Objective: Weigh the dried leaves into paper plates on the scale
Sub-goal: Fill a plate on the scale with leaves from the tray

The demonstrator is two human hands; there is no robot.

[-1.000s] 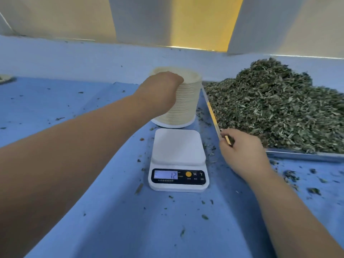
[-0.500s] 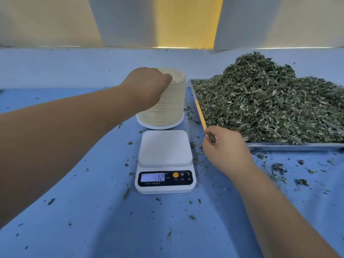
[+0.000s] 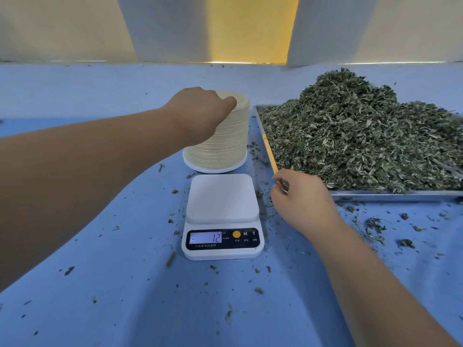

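Observation:
A white digital scale [image 3: 221, 214] sits on the blue cloth with a bare platform; its display reads 12 with a minus sign. Just behind it stands a tall stack of cream paper plates [image 3: 225, 144]. My left hand [image 3: 200, 111] lies over the top left of the stack, fingers curled at the rim of the upper plates. A big heap of dried green leaves [image 3: 363, 139] fills a metal tray [image 3: 390, 194] to the right. My right hand [image 3: 303, 196] grips the tray's near left corner, with the metal edge showing between its fingers.
Blue cloth [image 3: 125, 284] covers the table, strewn with loose leaf bits, thickest in front of the tray at the right. A pale wall with white and yellow panels [image 3: 238, 28] runs along the back.
Both hands stay where they were on the stack and the tray corner. The camera has shifted, so the scale, plates and tray sit a little further left in view.

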